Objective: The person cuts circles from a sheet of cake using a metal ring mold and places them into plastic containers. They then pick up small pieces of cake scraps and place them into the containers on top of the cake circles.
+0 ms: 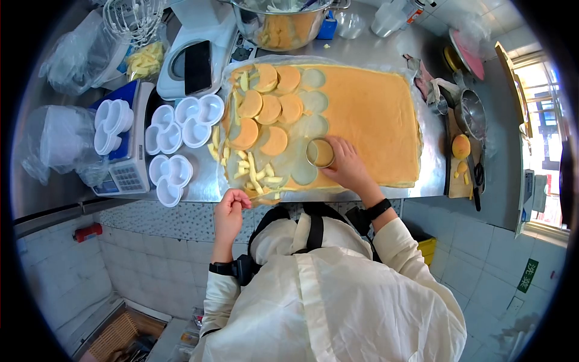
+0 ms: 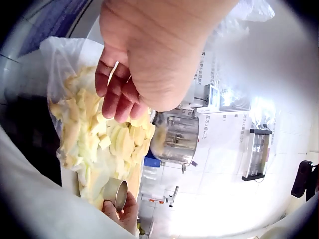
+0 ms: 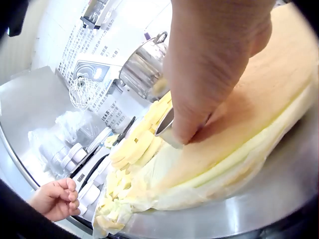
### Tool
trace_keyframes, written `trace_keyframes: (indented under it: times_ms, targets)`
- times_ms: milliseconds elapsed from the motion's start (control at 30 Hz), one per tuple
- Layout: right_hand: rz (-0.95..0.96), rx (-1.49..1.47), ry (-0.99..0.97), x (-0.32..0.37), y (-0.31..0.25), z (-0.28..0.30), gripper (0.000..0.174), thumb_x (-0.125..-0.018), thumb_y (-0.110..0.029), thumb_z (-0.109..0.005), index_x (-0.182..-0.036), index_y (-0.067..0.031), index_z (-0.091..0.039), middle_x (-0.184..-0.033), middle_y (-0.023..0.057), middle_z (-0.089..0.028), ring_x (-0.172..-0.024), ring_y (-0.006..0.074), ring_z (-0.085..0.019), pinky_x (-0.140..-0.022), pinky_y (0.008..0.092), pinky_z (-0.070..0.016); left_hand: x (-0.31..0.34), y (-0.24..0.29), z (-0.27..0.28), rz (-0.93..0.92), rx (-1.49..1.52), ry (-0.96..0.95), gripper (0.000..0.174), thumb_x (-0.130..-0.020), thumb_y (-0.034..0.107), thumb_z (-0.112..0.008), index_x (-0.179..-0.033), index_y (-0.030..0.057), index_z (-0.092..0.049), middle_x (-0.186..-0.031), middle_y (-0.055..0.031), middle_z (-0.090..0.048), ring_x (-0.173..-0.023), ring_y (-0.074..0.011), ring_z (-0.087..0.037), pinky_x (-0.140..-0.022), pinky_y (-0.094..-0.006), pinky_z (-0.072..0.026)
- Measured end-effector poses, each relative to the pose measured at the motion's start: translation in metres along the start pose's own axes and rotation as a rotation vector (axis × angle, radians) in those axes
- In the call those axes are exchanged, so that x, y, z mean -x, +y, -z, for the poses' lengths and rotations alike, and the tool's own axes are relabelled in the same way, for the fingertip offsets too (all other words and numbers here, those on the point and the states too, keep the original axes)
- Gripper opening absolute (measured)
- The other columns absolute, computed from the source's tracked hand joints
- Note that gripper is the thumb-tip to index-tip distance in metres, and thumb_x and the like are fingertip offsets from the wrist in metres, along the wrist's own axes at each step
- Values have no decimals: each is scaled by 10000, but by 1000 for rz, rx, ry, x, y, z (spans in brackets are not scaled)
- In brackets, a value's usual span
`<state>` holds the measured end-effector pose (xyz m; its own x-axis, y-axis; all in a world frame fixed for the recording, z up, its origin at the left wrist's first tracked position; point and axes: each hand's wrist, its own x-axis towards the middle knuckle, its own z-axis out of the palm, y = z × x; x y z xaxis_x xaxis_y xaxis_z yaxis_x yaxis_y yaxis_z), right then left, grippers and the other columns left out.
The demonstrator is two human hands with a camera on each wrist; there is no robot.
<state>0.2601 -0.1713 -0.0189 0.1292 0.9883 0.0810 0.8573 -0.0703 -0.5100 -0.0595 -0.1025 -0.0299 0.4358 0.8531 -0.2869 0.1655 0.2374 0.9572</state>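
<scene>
Nearest the lens, lower centre of the head view: the person's white smock, one garment, crossed by black straps. Left hand, lower centre-left at the counter edge: fingers loosely curled toward the thumb, nothing seen in them; it sits just below the loose offcuts. Right hand, centre: fingertips curled over the rim of one metal ring cutter, pressing it down into the lower-left part of the orange cake sheet. Cake sheet: one, lying on the steel counter; seven cut discs overlap at its upper left; at least four round holes beside them; pale yellow offcuts are heaped along its left edge, not countable. Containers: four lots of white three-lobed trays at left, the leftmost on a scale; one steel mixing bowl at top centre, contents unclear; one yellow fruit on a board at right.
</scene>
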Motion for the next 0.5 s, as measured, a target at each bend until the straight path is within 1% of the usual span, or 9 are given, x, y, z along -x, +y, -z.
trace_keyframes:
  times_ms: [100, 167, 200, 267, 300, 367, 400, 467, 500]
  targets:
    - [41, 22, 42, 0, 3, -2, 715, -680, -239, -718, -1290, -73, -383, -1230, 124, -487, -1178, 304, -429, -956, 402, -360, -2, -1, 3, -4, 12, 18, 226, -834, -98, -332, -883, -4, -532, -762, -56, -579, -707, -120, -565, -686, -260, -484]
    - [24, 21, 13, 0, -1, 0, 747, -679, -249, -723, -1313, -73, -368, -1255, 121, -472, -1213, 301, -396, -990, 413, -335, -4, -3, 4, -9, 16, 30, 228, -834, -100, -332, -880, -4, -533, -762, -54, -578, -706, -118, -563, -687, -260, -484]
    - [28, 20, 12, 1, -3, 3, 747, -679, -249, -723, -1313, -73, -368, -1255, 121, -472, -1213, 301, -396, -990, 413, -335, -4, -4, 6, -24, 11, 32, 226, -831, -102, -335, -878, -3, -533, -760, -53, -578, -705, -116, -562, -688, -258, -483]
    - [-9, 61, -62, 1, -7, 8, 773, -674, -257, -733, -1323, -67, -358, -1279, 133, -452, -1242, 300, -370, -1024, 431, -301, -4, -3, 10, -42, -2, 45, 225, -827, -103, -339, -877, -2, -533, -757, -52, -577, -704, -113, -560, -689, -256, -482]
    - [-1, 54, -59, 1, -11, 12, 773, -674, -257, -733, -1323, -67, -358, -1279, 133, -452, -1242, 300, -370, -1024, 431, -301, -4, -1, 11, -35, -9, 46, 222, -824, -103, -344, -878, -1, -533, -755, -50, -577, -704, -113, -559, -688, -254, -480]
    - [-36, 130, -47, -1, -19, 17, 784, -721, -322, -687, -1355, -43, -319, -1344, 151, -402, -1300, 302, -308, -1058, 449, -251, -5, -1, 13, -27, -21, 53, 221, -814, -106, -353, -879, 2, -534, -744, -45, -577, -700, -111, -558, -686, -246, -474]
    - [-33, 126, -42, -5, -21, 16, 784, -721, -322, -687, -1355, -43, -319, -1344, 151, -402, -1300, 302, -308, -1058, 449, -251, -5, -2, 14, -31, -26, 55, 221, -814, -106, -353, -879, 2, -534, -744, -45, -577, -700, -111, -558, -686, -246, -474]
    - [71, 194, 22, -15, -27, 12, 783, -791, -405, -595, -1384, -12, -269, -1407, 159, -336, -1343, 304, -247, -1079, 459, -207, -5, -6, 14, -10, -44, 55, 226, -815, -106, -352, -884, 6, -536, -739, -46, -581, -693, -111, -560, -681, -245, -474]
    - [70, 192, 29, -24, -32, 6, 783, -791, -405, -595, -1384, -12, -269, -1407, 159, -336, -1343, 304, -247, -1079, 459, -207, -6, -7, 13, 3, -41, 51, 222, -817, -103, -355, -879, 4, -539, -736, -45, -584, -689, -109, -564, -675, -245, -476]
